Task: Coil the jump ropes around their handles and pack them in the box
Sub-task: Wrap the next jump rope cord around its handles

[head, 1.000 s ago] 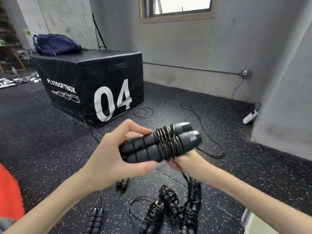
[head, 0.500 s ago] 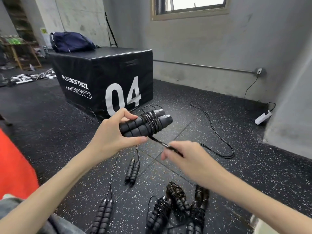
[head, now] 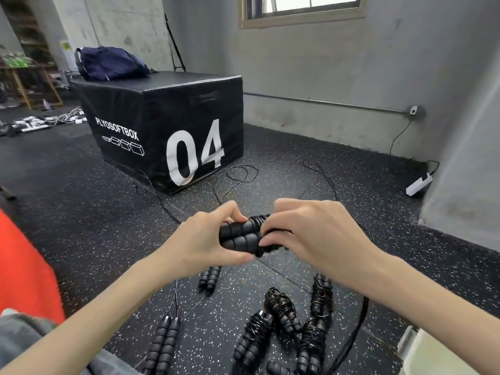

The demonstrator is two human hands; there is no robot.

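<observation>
Near the centre of view, the left hand [head: 201, 243] is gripping a pair of black foam jump-rope handles [head: 238, 236], thumb beneath and fingers curled over the top. The right hand [head: 311, 234] is closing around the cable coil [head: 261, 220] wound on the handles' far end, fingers curled over it. At six o'clock from the hands, four coiled jump ropes [head: 292, 323] are lying bunched on the speckled rubber floor [head: 81, 226]. Two uncoiled handle pairs are lying at seven o'clock [head: 163, 343] and just below the hands [head: 209, 277]. A black plyo box [head: 167, 125] is sitting at eleven o'clock.
</observation>
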